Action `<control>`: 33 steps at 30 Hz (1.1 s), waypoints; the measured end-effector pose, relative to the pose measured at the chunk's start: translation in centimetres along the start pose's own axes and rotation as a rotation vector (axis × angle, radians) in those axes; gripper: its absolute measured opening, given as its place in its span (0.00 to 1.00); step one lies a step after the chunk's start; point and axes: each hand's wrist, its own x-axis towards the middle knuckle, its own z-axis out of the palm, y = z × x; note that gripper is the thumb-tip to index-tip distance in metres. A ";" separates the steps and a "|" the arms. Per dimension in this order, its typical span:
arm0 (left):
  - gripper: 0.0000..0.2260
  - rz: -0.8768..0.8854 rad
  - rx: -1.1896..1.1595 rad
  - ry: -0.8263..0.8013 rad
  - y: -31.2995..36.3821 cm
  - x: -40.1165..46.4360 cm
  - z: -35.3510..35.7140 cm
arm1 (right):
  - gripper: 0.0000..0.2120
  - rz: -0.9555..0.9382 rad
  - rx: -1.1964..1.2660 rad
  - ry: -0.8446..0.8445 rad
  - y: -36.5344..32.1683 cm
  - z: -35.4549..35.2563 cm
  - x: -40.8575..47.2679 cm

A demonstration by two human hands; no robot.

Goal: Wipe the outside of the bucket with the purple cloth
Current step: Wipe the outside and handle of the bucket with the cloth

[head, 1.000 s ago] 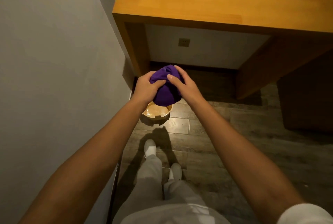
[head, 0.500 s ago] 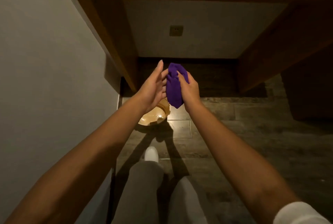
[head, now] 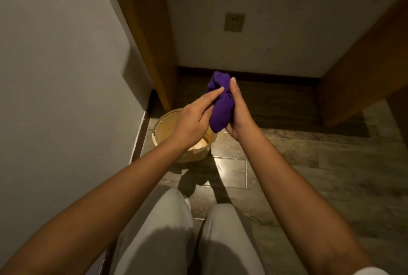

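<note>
A bunched purple cloth (head: pixel 220 106) is held in the air above the floor. My right hand (head: pixel 239 113) grips it from the right, fingers wrapped around it. My left hand (head: pixel 194 120) lies flat against the cloth's left side, fingers straight and touching it. Below and to the left, a light wooden bucket (head: pixel 167 124) stands upright on the floor beside the wall. My left hand and forearm hide much of its rim and inside. Neither hand nor cloth touches the bucket.
A grey wall (head: pixel 61 75) runs along the left. A wooden desk leg (head: pixel 152 38) stands just behind the bucket, another panel (head: pixel 364 69) at the right. A wall socket (head: pixel 234 22) sits under the desk. My legs in light trousers (head: pixel 176 235) are at the bottom.
The view has dropped lower and closer to the floor and bucket. Both hands have kept reworking the cloth; the left hand went from gripping it to lying flat against it.
</note>
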 end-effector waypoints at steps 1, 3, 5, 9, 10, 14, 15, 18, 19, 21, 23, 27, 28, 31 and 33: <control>0.21 0.019 0.016 -0.013 -0.5 0.1 0.5 | 0.41 -0.017 0.013 -0.029 0.6 -0.5 0.3; 0.22 0.057 0.104 -0.026 -1.5 0.1 1.3 | 0.42 -0.034 0.060 -0.086 2.0 -1.8 1.0; 0.22 0.093 0.277 -0.086 -3.0 0.4 1.8 | 0.34 -0.057 0.062 -0.123 3.3 -3.0 1.8; 0.22 -0.125 -0.016 -0.165 -6.4 -0.2 2.2 | 0.25 -0.060 -0.034 -0.014 7.0 -4.9 2.3; 0.21 -0.141 -0.101 -0.104 -7.4 -0.9 2.3 | 0.23 -0.065 -0.036 0.030 7.8 -5.5 2.3; 0.27 -0.031 0.468 -0.116 -13.9 -5.3 2.1 | 0.16 -0.104 0.056 0.136 9.9 -8.2 2.6; 0.29 -0.027 0.695 -0.233 -16.3 -6.5 2.1 | 0.15 -0.116 0.046 0.148 10.4 -9.0 2.5; 0.34 -0.067 1.112 -0.458 -22.2 -9.0 2.8 | 0.14 -0.110 0.039 0.163 12.1 -10.8 2.4; 0.35 -0.078 1.154 -0.465 -23.5 -9.5 3.2 | 0.14 -0.101 0.025 0.174 12.6 -11.3 2.4; 0.31 -0.095 1.153 -0.417 -25.2 -9.8 3.7 | 0.14 -0.083 -0.004 0.186 13.8 -12.1 2.4; 0.25 -0.068 1.143 -0.366 -26.1 -9.4 4.1 | 0.14 -0.075 -0.026 0.198 14.8 -12.7 2.5; 0.12 -0.039 1.050 -0.273 -27.2 -7.9 3.8 | 0.14 -0.071 -0.038 0.214 16.0 -12.9 3.3; 0.10 -0.057 0.986 -0.255 -27.2 -7.5 3.6 | 0.14 -0.073 -0.046 0.214 16.2 -12.8 3.5; 0.10 -0.044 0.833 -0.170 -27.3 -6.2 3.1 | 0.16 -0.136 -0.103 0.219 16.7 -12.4 4.0; 0.12 -0.058 0.713 -0.086 -27.3 -5.0 2.6 | 0.25 -0.224 -0.197 0.241 16.6 -11.9 4.5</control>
